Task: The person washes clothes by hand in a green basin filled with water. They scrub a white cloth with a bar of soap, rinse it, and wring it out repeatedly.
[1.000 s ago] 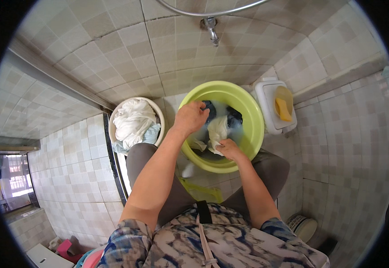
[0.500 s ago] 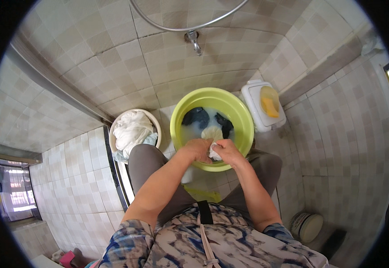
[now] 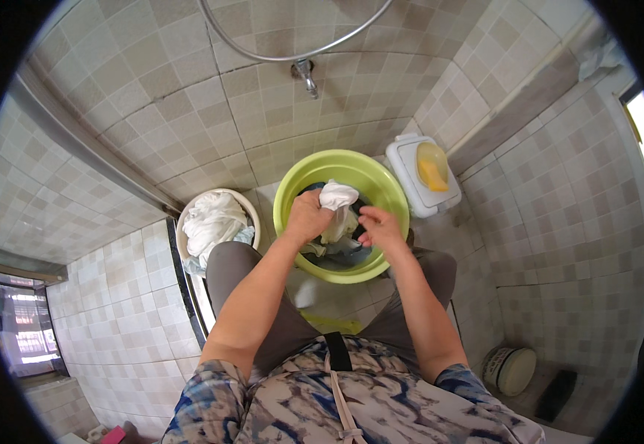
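A large yellow-green basin (image 3: 383,177) stands between my knees, with dark wet clothes (image 3: 346,256) lying in its water. Over it my left hand (image 3: 309,217) is closed on a bunched wet white cloth (image 3: 338,195), whose paler lower part hangs down into the basin. The kind of garment cannot be made out. My right hand (image 3: 380,227) is just right of the cloth, apart from it, above the basin's right side. Its fingers are loosely bent and spread, with nothing seen in them.
Left of the basin, a pale tub (image 3: 255,230) holds heaped white laundry (image 3: 217,222). At the back right stands a white lidded box (image 3: 416,180) with a yellow scoop-like item (image 3: 433,168) on top. A tap (image 3: 306,77) and hose (image 3: 277,58) are on the tiled wall. A round bucket (image 3: 511,371) lies behind right.
Both hands were together on the white cloth near the basin's front rim. My left hand has carried the cloth up and away from me; my right hand has let go and moved right.
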